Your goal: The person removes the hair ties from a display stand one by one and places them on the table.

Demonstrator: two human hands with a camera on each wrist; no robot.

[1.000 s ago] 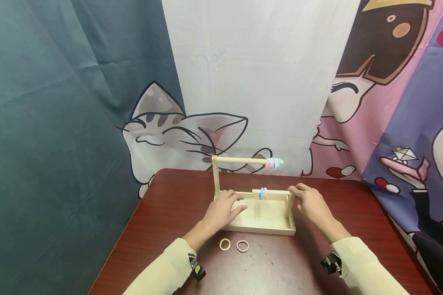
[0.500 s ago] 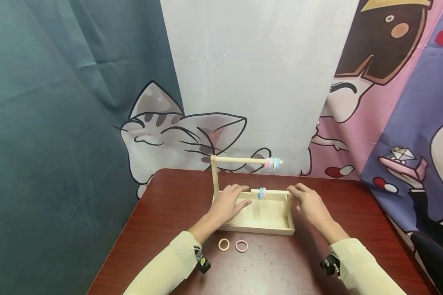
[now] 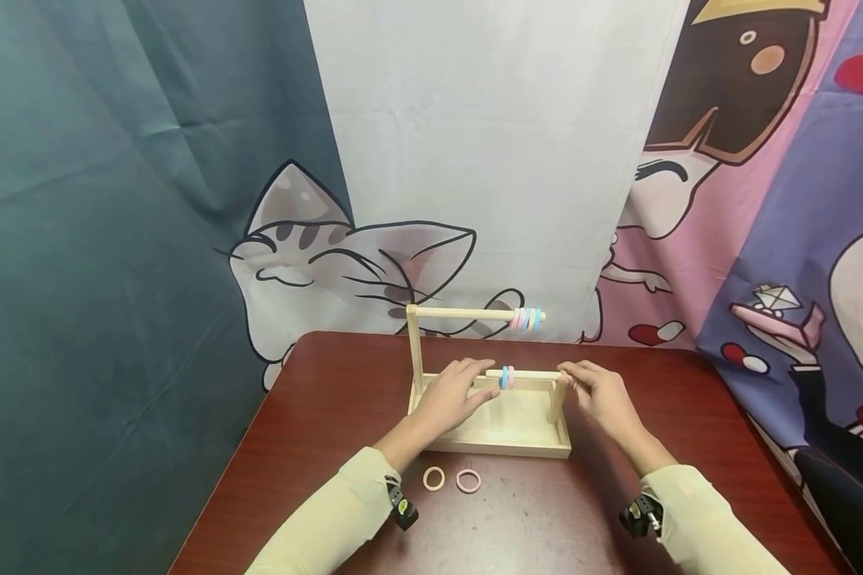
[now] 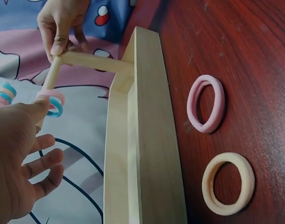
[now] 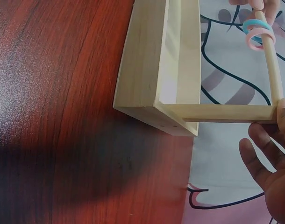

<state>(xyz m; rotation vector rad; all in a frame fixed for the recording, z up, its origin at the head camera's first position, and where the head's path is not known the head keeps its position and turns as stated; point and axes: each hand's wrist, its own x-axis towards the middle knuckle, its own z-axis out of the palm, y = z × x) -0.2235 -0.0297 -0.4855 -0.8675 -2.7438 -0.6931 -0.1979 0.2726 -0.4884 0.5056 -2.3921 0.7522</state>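
Nearest to the camera, at about 6 o'clock of the wooden tray (image 3: 489,444), two loose rings are seen flat on the tabletop (image 3: 316,415): a cream ring (image 3: 434,478) and, just beside it, a pink ring (image 3: 468,481). They look soft and rounded, like fabric hair ties, while the tabletop is dark red, glossy wood.

The tray is pale, unpainted wood with straight walls and square corners. Over it the left hand (image 3: 451,398) is held with the fingers spread and relaxed; one fingertip seems to touch the pink and blue rings (image 3: 507,377) threaded on the lower dowel (image 3: 528,374), at about 12 o'clock of the tray. The right hand (image 3: 598,393) pinches the corner where this round, thin dowel meets its short post (image 3: 557,402), at about 3 o'clock.

The step in hand is judged to be the sliding of the threaded rings along the lower dowel while the rack is steadied. For the next move a light pinch on the soft rings would be needed, with a pull straight along the rod.

Farther back, a taller post (image 3: 415,348) carries an upper dowel (image 3: 467,315), with several pastel rings (image 3: 527,319) near its free end. Behind it a cartoon cloth (image 3: 345,255) is hung.
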